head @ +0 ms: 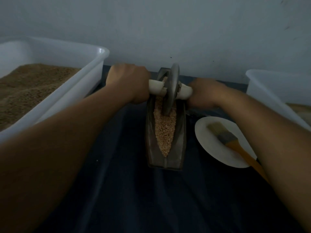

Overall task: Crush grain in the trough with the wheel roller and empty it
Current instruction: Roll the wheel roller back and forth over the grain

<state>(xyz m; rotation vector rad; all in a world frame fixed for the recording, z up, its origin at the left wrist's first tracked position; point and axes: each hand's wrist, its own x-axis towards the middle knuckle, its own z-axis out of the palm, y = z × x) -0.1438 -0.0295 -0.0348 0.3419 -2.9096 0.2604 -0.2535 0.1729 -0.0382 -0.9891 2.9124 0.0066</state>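
Inside trough point(180, 132), pale grain point(164, 132) (coarse).

We are reaching both bare forearms forward and inward from the lower corners of the view. Our left hand point(129, 83) is curling into a fist, knuckles up, and gripping the left end of the white handle point(155, 88). Our right hand point(204, 93) is wrapping round the handle's right end in the same way, back of the hand facing up, sitting a little lower in the view than the left. Both wrists are lying roughly straight. Fingertips are tucked under, out of sight.
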